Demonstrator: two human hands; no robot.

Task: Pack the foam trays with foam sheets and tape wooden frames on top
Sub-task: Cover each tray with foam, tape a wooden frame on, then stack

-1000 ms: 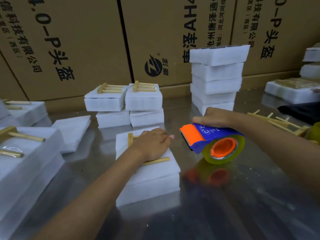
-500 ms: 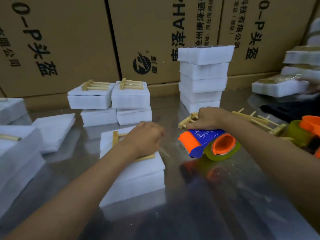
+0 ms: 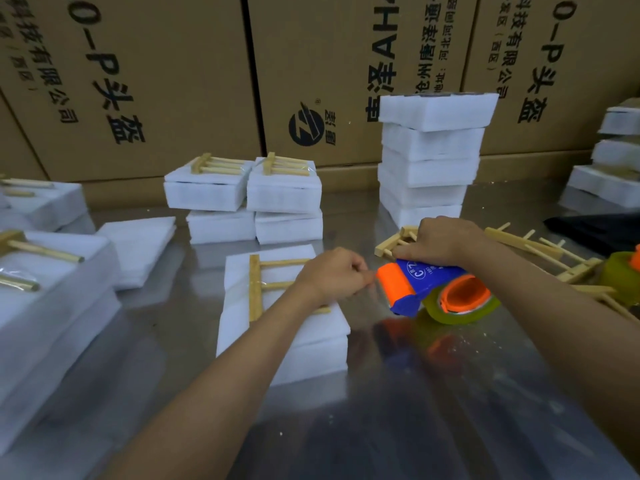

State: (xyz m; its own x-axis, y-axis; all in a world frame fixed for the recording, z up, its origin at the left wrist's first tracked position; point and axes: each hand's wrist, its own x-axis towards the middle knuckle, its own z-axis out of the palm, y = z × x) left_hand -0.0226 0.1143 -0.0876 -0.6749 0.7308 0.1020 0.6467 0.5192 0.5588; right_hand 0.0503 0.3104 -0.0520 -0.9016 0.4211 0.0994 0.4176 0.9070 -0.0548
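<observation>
A white foam tray [image 3: 304, 355] lies in front of me on the steel table, a foam sheet on top and a wooden frame [image 3: 255, 289] laid on that. My left hand [image 3: 334, 275] hovers over the frame's right side, fingers curled, pinching at the tape end by the dispenser's orange mouth. My right hand [image 3: 440, 240] grips the blue and orange tape dispenser [image 3: 436, 292] from above, just right of the tray, its yellowish tape roll resting near the table.
Taped trays [image 3: 242, 192] stand in two short stacks behind; a taller stack of plain trays [image 3: 429, 157] is at the back right. Loose foam sheets [image 3: 138, 244] lie left, loose wooden frames [image 3: 540, 247] right, a second tape roll [image 3: 623, 275] far right. Cardboard boxes [image 3: 173, 81] wall the back.
My left hand lifted off the frame and moved right to the dispenser's mouth. My right hand with the dispenser has shifted slightly and tilted down toward the table.
</observation>
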